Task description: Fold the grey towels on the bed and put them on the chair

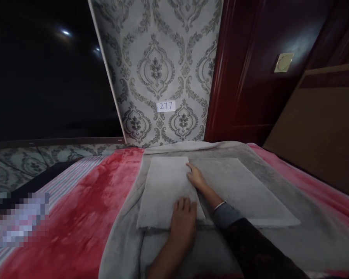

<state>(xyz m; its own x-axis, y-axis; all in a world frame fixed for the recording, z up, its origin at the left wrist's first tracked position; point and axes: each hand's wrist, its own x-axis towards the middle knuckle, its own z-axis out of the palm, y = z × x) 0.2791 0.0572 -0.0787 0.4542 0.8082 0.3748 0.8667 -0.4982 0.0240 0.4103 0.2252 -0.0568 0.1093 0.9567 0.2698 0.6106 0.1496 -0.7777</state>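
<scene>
Indoors: folded cloth on grey blanket, patterned wallpaper behind.

So the pale gray folded rectangular cloth looks matt and short-napped, kinda fuzzy along its near edge. The big gray plush-looking blanket under it is matt too, and past that blanket's left edge there's a crimson-pink fleecy blanket with rough-looking, crushed pile. Beyond its far edge: matt patterned gray wallpaper, a small white rectangular paper label, and a super glossy dark-red wood-look panel.
</scene>
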